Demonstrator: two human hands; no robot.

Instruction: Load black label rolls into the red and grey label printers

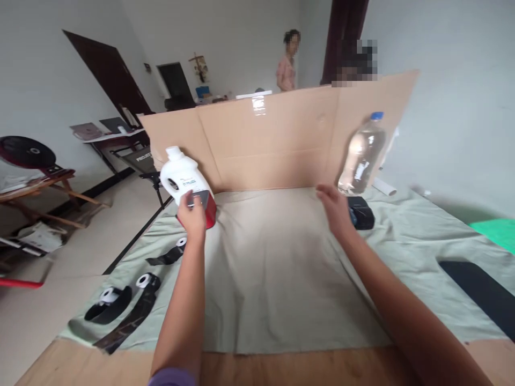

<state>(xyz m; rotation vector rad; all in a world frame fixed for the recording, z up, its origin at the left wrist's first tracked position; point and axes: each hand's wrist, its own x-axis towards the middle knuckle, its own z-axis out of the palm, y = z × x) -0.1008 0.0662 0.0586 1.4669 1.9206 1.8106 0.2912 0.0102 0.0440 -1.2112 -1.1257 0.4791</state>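
My left hand (192, 215) is at a box with a dark top and red side (211, 210), with thumb and fingers apart. I cannot tell whether it touches the box. Just behind stands a white handled jug (183, 170). My right hand (335, 208) is raised over the cloth, its bent fingers close together and blurred; nothing shows in them. Right beside it lies a black boxy object (364, 213), partly hidden by the hand. A clear bottle with a blue cap (364, 153) stands behind that object.
A cardboard panel (265, 145) stands along the back of the pale green cloth (273, 273). Partly unrolled black rolls (147, 292) lie at left. A dark flat pad (478, 287) and green cloth (494, 233) are at right. Two people are beyond the panel.
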